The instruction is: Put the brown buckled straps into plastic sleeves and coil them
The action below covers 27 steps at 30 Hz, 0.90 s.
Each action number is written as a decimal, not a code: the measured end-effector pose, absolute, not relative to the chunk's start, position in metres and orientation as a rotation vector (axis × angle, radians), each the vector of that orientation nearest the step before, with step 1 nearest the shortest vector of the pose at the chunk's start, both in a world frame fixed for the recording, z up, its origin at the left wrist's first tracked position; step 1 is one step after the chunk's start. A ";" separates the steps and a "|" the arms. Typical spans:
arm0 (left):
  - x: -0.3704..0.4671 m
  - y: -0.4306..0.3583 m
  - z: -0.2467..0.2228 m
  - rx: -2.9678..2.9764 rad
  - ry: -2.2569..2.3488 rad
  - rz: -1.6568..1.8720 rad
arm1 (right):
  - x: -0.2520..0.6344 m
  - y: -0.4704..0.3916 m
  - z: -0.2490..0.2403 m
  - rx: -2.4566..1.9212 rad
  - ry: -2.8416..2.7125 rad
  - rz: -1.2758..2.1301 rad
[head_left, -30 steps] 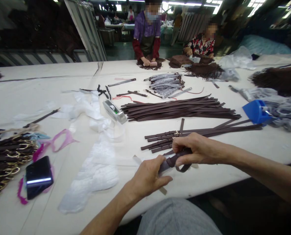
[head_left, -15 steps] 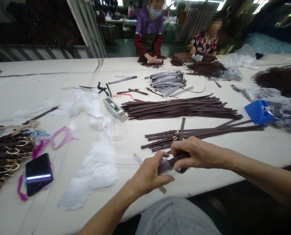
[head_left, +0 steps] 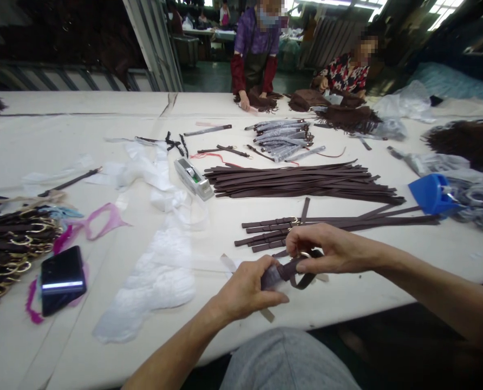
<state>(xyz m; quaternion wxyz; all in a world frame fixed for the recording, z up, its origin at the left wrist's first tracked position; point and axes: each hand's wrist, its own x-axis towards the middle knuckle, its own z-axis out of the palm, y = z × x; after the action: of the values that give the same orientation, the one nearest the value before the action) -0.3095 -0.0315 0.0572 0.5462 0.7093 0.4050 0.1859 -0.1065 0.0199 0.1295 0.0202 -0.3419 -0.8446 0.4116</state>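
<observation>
Between my hands is a coiled dark brown strap (head_left: 289, 269), partly wrapped in clear plastic. My left hand (head_left: 247, 287) is closed around the plastic-covered end, thumb and fingers on either side. The fingers of my right hand (head_left: 320, 250) pinch the other end, where a gold-coloured ring (head_left: 305, 255) shows and a loop of strap hangs below. Just beyond my hands lie several brown straps with buckles (head_left: 266, 227). A larger pile of plain brown straps (head_left: 302, 181) is behind them.
A tape dispenser (head_left: 193, 179) stands beside white plastic sheeting (head_left: 160, 271). On the left are a phone (head_left: 63, 280) and straps with gold rings (head_left: 18, 244). Plastic-wrapped straps (head_left: 282, 135) lie farther back; a blue scoop-like piece (head_left: 432, 194) is right. Two people work across the table.
My right hand has shifted slightly on the strap, and the gold-coloured ring and hanging loop now show more. My left hand keeps its hold. The view has moved a little.
</observation>
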 end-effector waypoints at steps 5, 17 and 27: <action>-0.306 -0.032 0.053 1.649 0.865 0.498 | -0.125 0.010 0.122 -0.855 -2.653 1.292; -0.311 -0.044 0.033 1.928 1.106 0.816 | -0.133 0.015 0.115 -1.392 -1.878 1.590; -0.317 -0.029 0.049 1.530 0.777 0.451 | -0.136 0.004 0.115 -0.813 -2.555 1.144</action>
<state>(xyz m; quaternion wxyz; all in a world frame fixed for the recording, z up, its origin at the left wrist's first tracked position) -0.3175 -0.0288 0.0488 0.6314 0.6686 0.3396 0.1972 -0.1360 0.0043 0.1149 0.1132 -0.2771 -0.8708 0.3899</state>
